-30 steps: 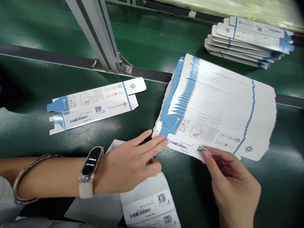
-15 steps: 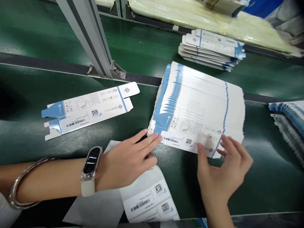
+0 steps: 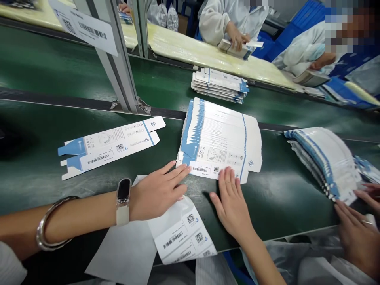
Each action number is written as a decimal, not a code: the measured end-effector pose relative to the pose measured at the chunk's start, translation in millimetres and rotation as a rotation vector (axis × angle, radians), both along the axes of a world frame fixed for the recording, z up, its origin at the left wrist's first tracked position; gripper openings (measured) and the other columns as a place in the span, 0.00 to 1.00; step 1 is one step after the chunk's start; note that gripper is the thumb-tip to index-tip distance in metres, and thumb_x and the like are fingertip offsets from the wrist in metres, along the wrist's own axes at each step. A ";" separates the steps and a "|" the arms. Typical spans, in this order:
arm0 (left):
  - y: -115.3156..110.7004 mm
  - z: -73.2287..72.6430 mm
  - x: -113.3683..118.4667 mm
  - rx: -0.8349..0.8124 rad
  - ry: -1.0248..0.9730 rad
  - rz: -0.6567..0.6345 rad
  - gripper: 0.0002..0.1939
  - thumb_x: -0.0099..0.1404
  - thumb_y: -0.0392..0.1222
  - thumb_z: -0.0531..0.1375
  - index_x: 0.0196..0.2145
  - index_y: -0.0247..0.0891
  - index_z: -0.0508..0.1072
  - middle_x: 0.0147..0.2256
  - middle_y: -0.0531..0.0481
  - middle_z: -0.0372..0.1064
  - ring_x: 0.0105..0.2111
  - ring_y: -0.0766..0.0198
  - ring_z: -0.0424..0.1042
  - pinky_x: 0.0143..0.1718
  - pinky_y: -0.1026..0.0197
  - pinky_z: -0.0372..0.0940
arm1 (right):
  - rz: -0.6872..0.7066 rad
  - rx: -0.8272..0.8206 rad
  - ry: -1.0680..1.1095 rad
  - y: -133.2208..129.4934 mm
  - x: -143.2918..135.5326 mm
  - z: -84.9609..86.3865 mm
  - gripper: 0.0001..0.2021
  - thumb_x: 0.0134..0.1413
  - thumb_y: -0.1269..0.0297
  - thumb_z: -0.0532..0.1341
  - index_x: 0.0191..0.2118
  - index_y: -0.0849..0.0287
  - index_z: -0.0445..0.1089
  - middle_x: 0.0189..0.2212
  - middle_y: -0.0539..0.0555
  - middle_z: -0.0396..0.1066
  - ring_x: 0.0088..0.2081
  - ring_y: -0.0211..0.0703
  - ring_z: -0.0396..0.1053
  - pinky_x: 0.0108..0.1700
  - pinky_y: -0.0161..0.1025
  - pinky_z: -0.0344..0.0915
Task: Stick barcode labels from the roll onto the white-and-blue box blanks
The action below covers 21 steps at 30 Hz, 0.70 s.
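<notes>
A fanned stack of flat white-and-blue cartons lies in front of me, a barcode label along the lower edge of its front carton. My left hand reaches in from the left, its stretched fingertips at the stack's lower left corner; it holds nothing. My right hand lays its straight fingers on the lower edge of the front carton, right of the label's QR code, thumb apart. Under and below my left hand is a sheet of printed labels beside blank backing paper. One labelled flat carton lies to the left.
A metal post with a label stuck on it rises at the back left. Behind the fan is a pile of flat cartons. On the right, a co-worker's hands touch another fan of cartons. Two people work across the bench.
My right hand has moved from the front carton's right end towards the label, its fingers now straight and flat. My left hand stays by the corner. The view takes in more of the room.
</notes>
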<state>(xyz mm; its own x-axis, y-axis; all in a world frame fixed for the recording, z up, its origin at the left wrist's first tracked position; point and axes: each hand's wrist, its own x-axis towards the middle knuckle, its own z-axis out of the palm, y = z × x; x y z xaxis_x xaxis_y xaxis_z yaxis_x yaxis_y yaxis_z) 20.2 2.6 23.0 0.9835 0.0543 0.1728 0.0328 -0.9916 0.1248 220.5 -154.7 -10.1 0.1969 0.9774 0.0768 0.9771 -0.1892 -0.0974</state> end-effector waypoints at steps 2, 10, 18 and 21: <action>0.6 -1.2 -0.6 0.019 0.000 -0.005 0.10 0.67 0.41 0.51 0.37 0.33 0.69 0.59 0.35 0.53 0.61 0.49 0.52 0.59 0.44 0.51 | -0.114 -0.020 0.005 -9.4 4.6 -2.0 0.31 0.63 0.52 0.42 0.65 0.59 0.29 0.65 0.60 0.34 0.65 0.53 0.33 0.61 0.61 0.42; -2.6 -4.0 -1.6 0.056 -0.050 0.005 0.08 0.65 0.39 0.54 0.35 0.32 0.68 0.59 0.35 0.54 0.59 0.50 0.55 0.59 0.46 0.51 | -0.653 0.339 0.325 1.0 21.7 6.0 0.43 0.52 0.43 0.52 0.63 0.73 0.43 0.62 0.73 0.44 0.63 0.64 0.44 0.59 0.60 0.46; -2.6 -11.0 -2.2 0.171 -0.116 0.001 0.09 0.65 0.42 0.54 0.35 0.34 0.69 0.57 0.34 0.57 0.58 0.51 0.58 0.56 0.48 0.55 | -0.718 0.702 0.367 6.8 8.1 12.5 0.37 0.47 0.48 0.60 0.59 0.65 0.56 0.50 0.68 0.62 0.49 0.60 0.63 0.49 0.56 0.61; -4.7 -14.4 -4.2 0.220 -0.160 -0.010 0.07 0.65 0.40 0.54 0.36 0.34 0.69 0.58 0.34 0.56 0.59 0.51 0.57 0.56 0.46 0.52 | -0.663 0.825 0.401 -4.4 6.6 22.1 0.36 0.50 0.48 0.57 0.60 0.63 0.52 0.50 0.66 0.60 0.46 0.55 0.66 0.43 0.51 0.66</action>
<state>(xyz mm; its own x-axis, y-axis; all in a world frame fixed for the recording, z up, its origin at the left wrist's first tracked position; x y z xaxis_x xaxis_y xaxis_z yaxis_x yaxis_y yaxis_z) 16.1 -2.1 8.5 0.9431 -0.0114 0.3322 0.0201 -0.9956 -0.0912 227.1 -159.1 11.9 0.8132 0.3506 0.4644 0.5777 -0.3910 -0.7165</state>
